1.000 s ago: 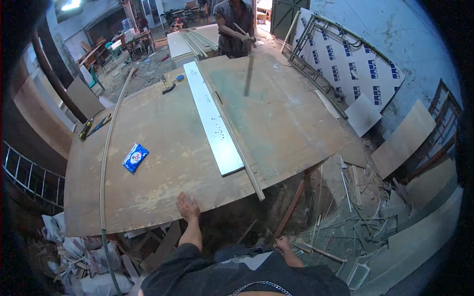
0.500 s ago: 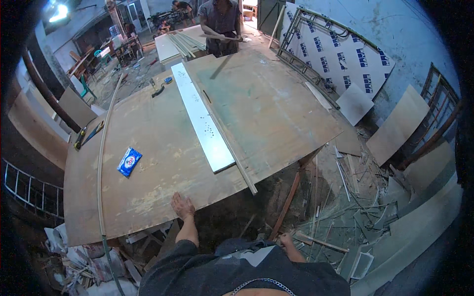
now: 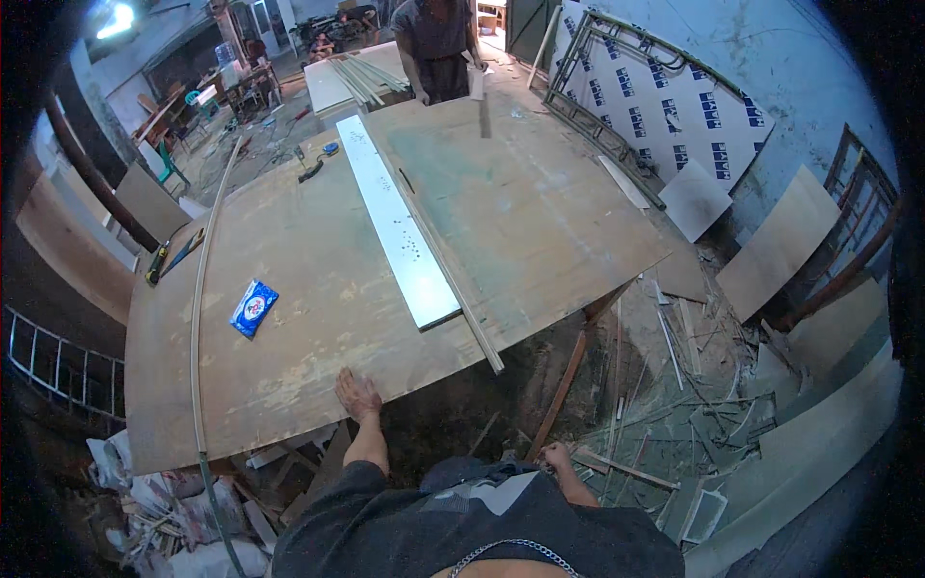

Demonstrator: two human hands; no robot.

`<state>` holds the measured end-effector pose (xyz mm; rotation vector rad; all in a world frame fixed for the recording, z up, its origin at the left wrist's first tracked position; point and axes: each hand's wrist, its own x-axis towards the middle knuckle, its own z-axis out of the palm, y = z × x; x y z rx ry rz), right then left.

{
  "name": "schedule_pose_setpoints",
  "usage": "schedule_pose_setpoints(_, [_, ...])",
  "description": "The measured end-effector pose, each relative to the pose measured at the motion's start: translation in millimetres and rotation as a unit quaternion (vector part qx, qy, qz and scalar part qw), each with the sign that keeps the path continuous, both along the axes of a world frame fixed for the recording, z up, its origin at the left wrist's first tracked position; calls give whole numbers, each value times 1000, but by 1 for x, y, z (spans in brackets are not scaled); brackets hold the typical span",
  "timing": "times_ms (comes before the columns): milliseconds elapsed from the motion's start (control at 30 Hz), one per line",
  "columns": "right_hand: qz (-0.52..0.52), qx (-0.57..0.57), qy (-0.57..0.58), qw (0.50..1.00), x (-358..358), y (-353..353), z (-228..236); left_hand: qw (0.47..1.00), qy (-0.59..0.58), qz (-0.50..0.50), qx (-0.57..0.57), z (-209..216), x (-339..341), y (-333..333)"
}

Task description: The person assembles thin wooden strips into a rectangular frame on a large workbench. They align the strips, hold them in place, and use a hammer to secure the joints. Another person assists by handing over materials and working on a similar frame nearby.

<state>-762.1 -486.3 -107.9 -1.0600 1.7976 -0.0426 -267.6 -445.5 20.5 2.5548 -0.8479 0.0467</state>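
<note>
My left hand (image 3: 359, 395) lies flat with fingers spread on the near edge of a big plywood sheet (image 3: 318, 279). Close to my waist, off the sheet, my right hand (image 3: 554, 458) is closed; whether anything is inside it cannot be made out. Beyond the left hand lies a blue packet (image 3: 253, 308). A long white board (image 3: 409, 255) with small dark specks runs away from me across the sheet. Against its right side rests a thin wooden strip (image 3: 482, 347), its near end jutting past the edge.
A hammer (image 3: 310, 173), a blue tape measure (image 3: 330, 148) and a handsaw (image 3: 181, 252) lie on the sheet. A long strip (image 3: 199, 318) crosses its left side. At the far edge stands a co-worker (image 3: 438, 58). Scrap wood (image 3: 713, 347) litters the floor at right.
The co-worker, who held a stick level in both hands, now has one hand lowered to the sheet's far edge and a short piece in the other. My hands have hardly moved.
</note>
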Motion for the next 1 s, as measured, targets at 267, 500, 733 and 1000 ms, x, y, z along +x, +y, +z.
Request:
schedule_pose_setpoints(267, [61,-16,39,997,17,-2,3,999,-32,25,17,-16,14,7])
schedule_pose_setpoints(500, [83,-88,59,991,3,3,-27,999,-39,16,14,-22,10,-2])
schedule_pose_setpoints(733, [88,-15,37,995,44,6,13,998,-48,38,-14,-12,15,10])
schedule_pose_setpoints(1000, [113,27,-24,993,50,31,-61,997,-61,41,-18,-14,26,16])
